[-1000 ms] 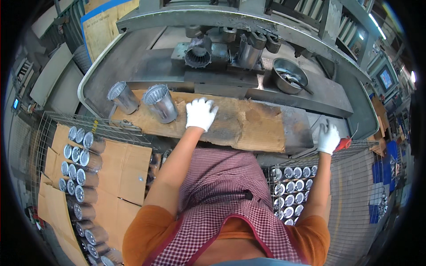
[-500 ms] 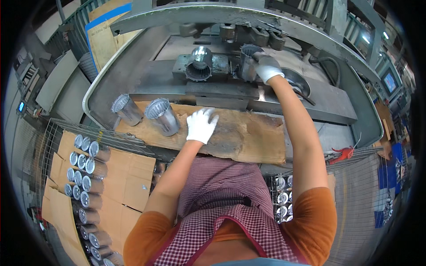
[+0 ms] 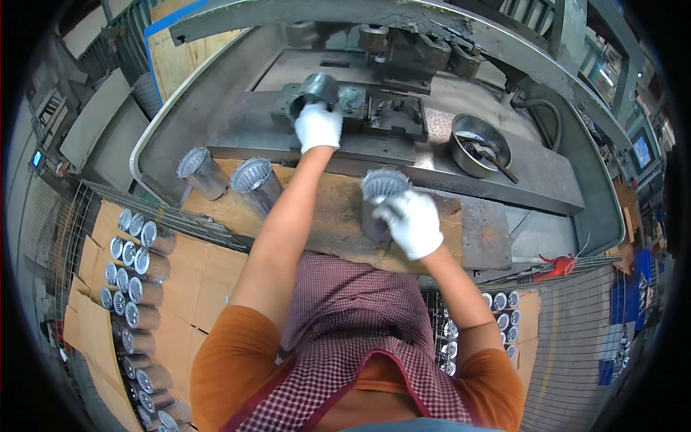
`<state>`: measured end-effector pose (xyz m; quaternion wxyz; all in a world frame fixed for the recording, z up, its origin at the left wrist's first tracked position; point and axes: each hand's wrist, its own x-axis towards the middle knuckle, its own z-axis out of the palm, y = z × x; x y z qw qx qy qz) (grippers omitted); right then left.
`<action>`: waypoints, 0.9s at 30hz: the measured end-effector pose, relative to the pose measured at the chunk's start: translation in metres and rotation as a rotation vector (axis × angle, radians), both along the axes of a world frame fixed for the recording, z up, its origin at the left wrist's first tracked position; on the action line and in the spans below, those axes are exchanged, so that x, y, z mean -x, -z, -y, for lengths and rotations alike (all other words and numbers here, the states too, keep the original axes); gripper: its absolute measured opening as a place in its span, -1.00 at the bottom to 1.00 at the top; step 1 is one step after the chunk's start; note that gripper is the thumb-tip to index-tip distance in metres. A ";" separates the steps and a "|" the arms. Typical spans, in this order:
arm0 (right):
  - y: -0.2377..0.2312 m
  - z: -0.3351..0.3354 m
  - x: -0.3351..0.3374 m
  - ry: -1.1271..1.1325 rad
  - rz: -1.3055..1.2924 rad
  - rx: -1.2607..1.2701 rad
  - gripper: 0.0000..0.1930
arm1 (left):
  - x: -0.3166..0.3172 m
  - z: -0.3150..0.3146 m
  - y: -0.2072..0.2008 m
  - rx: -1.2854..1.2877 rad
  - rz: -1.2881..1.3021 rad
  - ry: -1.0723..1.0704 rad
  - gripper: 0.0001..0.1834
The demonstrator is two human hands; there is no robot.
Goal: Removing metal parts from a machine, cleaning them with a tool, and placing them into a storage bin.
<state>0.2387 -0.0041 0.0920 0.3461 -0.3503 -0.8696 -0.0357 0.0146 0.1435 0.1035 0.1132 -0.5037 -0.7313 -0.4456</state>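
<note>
Both my hands wear white gloves. My left hand (image 3: 319,129) reaches forward over the machine bed, closed on the near rim of a shiny metal cylinder (image 3: 319,86) at the left fixture block (image 3: 353,104). Whether that cylinder still touches the block, I cannot tell. My right hand (image 3: 414,225) is closed round the right side of a grey finned metal cylinder (image 3: 374,219), which stands upright over the wooden board (image 3: 331,209). Two similar finned cylinders, one at the far left (image 3: 209,180) and one beside my left forearm (image 3: 263,194), stand on the board's left part.
A steel bowl (image 3: 464,155) with a handled tool sits on the bed at right. The second fixture (image 3: 396,115) holds no cylinder. Overhead runs a machine beam (image 3: 324,18). Rows of cylinders lie on cardboard (image 3: 191,273) at lower left; a red-handled tool (image 3: 554,268) hangs at right.
My right hand has brought a finned cylinder from the right fixture back onto the board. My left hand has gone from the board forward to the shiny cylinder and taken hold of it.
</note>
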 end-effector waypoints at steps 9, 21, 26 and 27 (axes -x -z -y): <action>-0.026 -0.056 -0.002 0.254 -0.053 0.129 -0.47 | -0.005 0.067 -0.071 -0.188 -0.582 0.290 -0.79; -0.047 -0.156 0.044 0.475 0.226 0.385 -0.46 | -0.014 0.053 -0.076 -0.083 -0.598 0.419 -0.63; -0.048 -0.151 0.055 0.406 0.290 0.405 -0.54 | 0.069 0.125 -0.078 0.205 -0.509 0.367 -0.61; -0.047 -0.153 0.055 0.399 0.290 0.404 -0.54 | 0.087 0.134 -0.070 0.251 -0.645 0.354 -0.55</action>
